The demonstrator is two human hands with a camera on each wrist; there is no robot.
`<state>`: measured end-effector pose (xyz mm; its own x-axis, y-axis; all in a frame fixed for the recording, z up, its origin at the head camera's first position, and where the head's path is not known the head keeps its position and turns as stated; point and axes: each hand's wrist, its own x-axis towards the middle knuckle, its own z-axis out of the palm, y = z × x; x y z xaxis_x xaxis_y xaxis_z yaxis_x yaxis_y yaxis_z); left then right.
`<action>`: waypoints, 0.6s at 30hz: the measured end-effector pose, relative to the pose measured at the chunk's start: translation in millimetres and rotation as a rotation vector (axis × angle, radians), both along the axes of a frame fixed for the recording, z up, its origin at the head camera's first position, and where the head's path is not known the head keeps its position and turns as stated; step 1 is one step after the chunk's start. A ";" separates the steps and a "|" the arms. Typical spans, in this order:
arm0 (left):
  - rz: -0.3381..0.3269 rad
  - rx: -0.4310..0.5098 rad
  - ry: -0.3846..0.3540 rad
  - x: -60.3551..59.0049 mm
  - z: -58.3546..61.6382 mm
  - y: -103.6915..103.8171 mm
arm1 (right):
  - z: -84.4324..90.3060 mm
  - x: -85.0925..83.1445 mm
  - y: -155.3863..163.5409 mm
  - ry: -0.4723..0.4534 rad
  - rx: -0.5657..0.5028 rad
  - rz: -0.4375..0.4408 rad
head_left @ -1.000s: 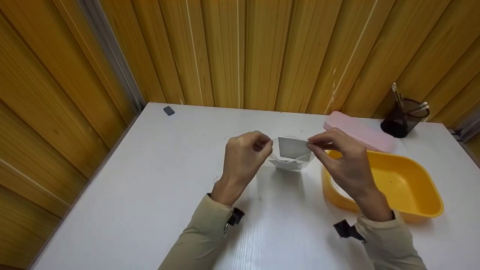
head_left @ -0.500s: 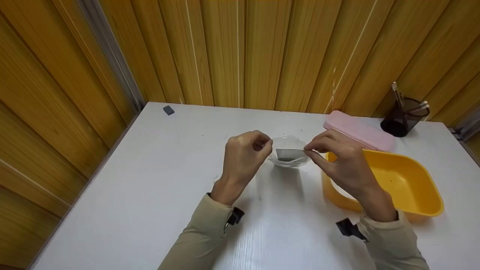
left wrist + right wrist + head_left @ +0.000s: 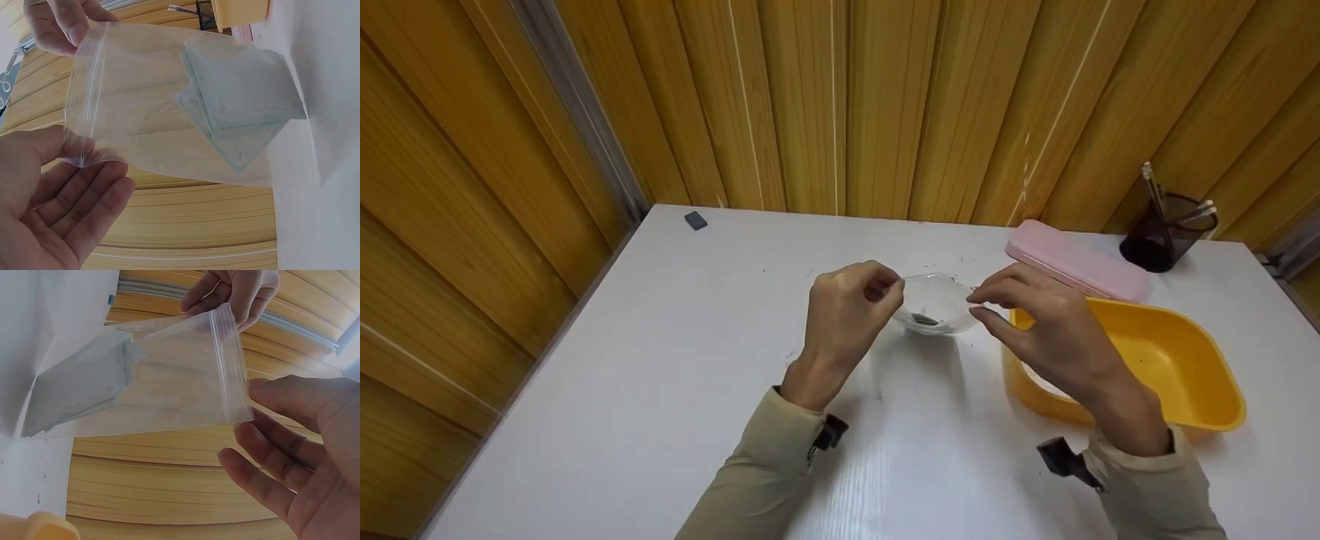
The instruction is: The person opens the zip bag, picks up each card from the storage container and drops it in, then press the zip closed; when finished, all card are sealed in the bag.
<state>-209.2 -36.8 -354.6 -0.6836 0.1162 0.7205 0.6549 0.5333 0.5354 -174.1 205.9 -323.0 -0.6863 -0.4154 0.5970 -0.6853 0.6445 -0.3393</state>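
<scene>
A clear zip bag (image 3: 140, 84) stands upright on the white table, its mouth spread between the hands. Inside, several thin grey-green square sheets (image 3: 247, 90) lean on one another at the bottom; in the right wrist view the sheets (image 3: 84, 382) overlap near the table. My left hand (image 3: 849, 319) pinches the left edge of the bag's mouth between thumb and fingers. At the opposite edge, my right hand (image 3: 1046, 319) has its thumb and fingers parted, with fingertips right at the zip corner and no sheet between them.
A yellow plastic basin (image 3: 1207, 375) stands right of the bag, partly behind my right forearm. Behind it lie a pink case (image 3: 1076, 259) and a dark mesh cup (image 3: 1155, 240) holding pencils. A small dark block (image 3: 695, 220) sits at the back left, near the wooden wall (image 3: 877, 112).
A grey sheet pinched by my right hand has gone down into the bag, and the right fingers have let it go. My left hand has kept its place on the bag's edge.
</scene>
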 end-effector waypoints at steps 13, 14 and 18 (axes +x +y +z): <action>-0.009 0.001 -0.013 0.5 -2.7 2.0 | 14.0 6.1 33.2 -0.051 -0.143 -0.074; -0.009 0.002 -0.012 0.2 -2.7 1.8 | 14.8 5.8 36.9 -0.057 -0.153 -0.076; -0.001 0.003 -0.002 -1.2 -1.7 -0.4 | 17.6 1.8 51.1 -0.080 -0.158 -0.082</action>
